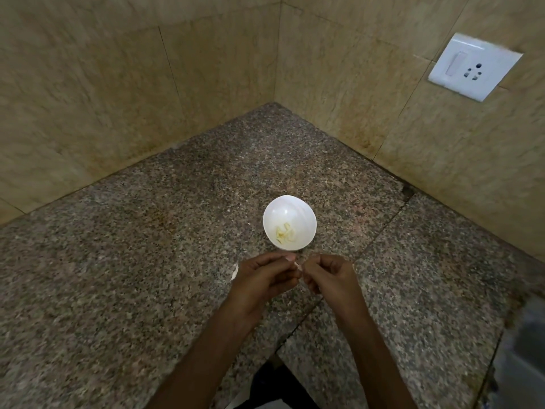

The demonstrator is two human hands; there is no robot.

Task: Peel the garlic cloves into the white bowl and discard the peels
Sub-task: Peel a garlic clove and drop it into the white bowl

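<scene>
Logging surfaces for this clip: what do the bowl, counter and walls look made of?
Bowl: white, smooth, glossy with soft highlights; plastic or glazed ceramic, cannot tell which. Counter: speckled grey-brown polished stone with a seam, likely granite. Walls: mottled beige tiles with thin joints, dull sheen.

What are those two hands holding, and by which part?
A small garlic clove, pinched from either side by the fingertips of the left hand and right hand; it is mostly hidden.

White bowl (306, 214), speckled grey-brown granite counter (147, 261), mottled beige wall tiles (118, 84)
</scene>
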